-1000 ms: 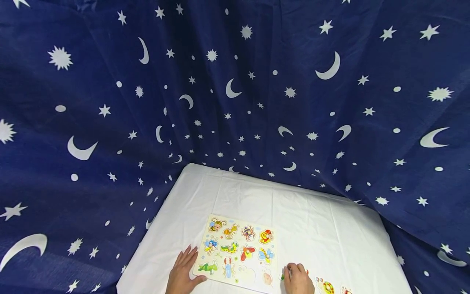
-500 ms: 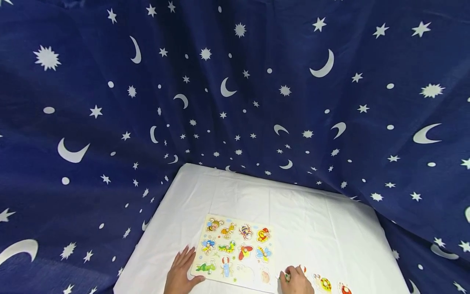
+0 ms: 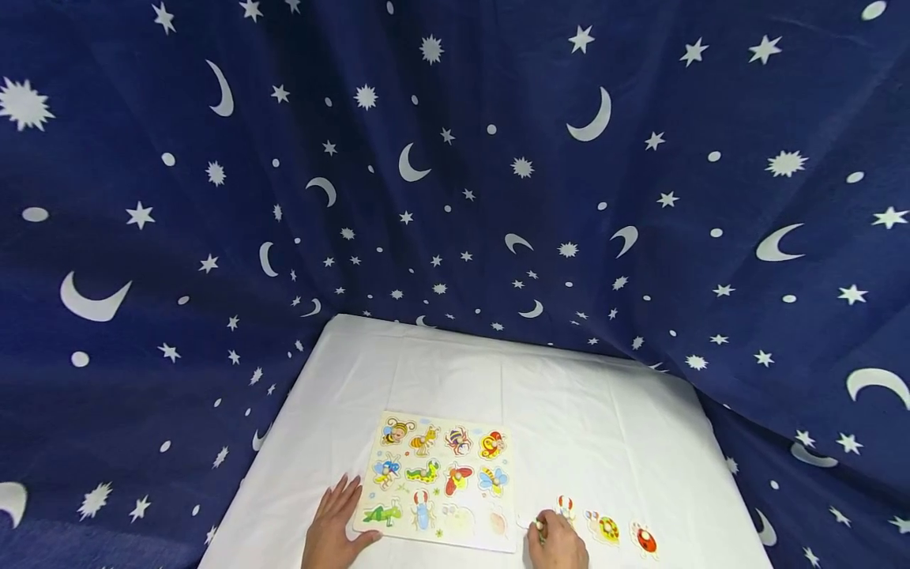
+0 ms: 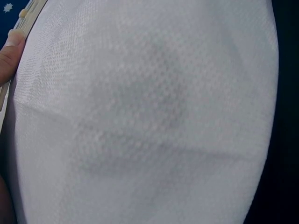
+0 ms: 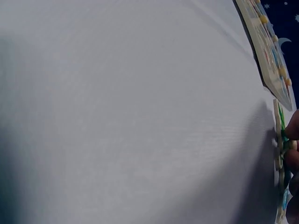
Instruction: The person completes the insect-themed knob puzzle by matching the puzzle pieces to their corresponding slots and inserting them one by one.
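Observation:
A wooden puzzle board (image 3: 444,537) with insect pictures lies on the white cloth. My left hand (image 3: 334,521) rests flat at its left side, fingers spread, thumb (image 4: 15,39) on the board's edge. Right of the board, my right hand (image 3: 557,544) pinches the small wooden knob of a green puzzle piece (image 5: 281,116). That piece lies low at the cloth, close to the board's near right corner, mostly covered by the fingers. Just beyond the hand is a stag beetle piece (image 3: 565,506), partly hidden by it.
A snail piece (image 3: 607,529) and a ladybug piece (image 3: 644,540) lie in a row to the right of my right hand. White cloth (image 3: 441,363) covers the table. A dark blue curtain (image 3: 469,213) with stars and moons hangs around the far edges.
The head view has swung to the right, shifting everything left in the picture. The right fingers have closed on the green piece's knob, and the stag beetle piece shows more. The left hand stays put.

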A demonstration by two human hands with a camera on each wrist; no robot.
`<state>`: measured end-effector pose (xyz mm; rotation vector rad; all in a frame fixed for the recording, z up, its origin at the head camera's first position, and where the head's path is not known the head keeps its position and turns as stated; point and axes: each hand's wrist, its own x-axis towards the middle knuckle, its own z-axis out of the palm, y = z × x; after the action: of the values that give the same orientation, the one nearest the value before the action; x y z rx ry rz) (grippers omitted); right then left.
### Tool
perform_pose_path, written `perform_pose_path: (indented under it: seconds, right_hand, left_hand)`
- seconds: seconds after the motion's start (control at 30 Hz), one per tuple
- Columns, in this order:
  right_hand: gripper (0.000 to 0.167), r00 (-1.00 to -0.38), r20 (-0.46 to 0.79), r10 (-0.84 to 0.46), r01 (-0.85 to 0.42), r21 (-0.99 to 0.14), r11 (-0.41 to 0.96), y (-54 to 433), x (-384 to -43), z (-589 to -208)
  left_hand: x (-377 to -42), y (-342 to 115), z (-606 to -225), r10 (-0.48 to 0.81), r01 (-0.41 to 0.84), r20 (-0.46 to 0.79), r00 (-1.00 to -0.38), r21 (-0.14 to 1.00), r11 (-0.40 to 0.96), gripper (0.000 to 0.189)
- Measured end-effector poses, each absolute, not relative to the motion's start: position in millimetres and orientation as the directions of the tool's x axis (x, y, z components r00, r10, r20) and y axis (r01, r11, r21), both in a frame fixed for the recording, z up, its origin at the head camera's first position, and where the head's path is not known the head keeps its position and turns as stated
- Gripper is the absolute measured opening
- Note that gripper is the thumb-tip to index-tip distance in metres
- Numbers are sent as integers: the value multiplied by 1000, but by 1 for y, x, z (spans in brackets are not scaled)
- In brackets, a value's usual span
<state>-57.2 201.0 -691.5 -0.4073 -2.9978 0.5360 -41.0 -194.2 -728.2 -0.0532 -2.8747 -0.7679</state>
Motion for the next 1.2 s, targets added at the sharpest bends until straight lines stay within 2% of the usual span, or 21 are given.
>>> perform_pose_path:
  seconds: [0.3, 0.67, 0.93, 1.2]
  right_hand:
    - [12, -958, 103, 266, 208, -387, 899, 203, -56, -693]
    - [13, -933, 224, 280, 169, -413, 895, 199, -62, -693]
    - [17, -914, 331, 235, 66, -449, 891, 189, -67, -682]
    - [22, -905, 390, 171, -48, -491, 870, 177, -73, -674]
  left_hand:
    - [-39, -193, -724, -9, 67, 147, -989, 504, 861, 100]
    - [-39, -193, -718, -9, 6, 28, -1000, 513, 858, 107]
    - [-40, -190, -714, -9, -30, -42, -999, 521, 853, 109]
    - [-39, -188, -714, -7, -24, -36, -999, 512, 858, 108]
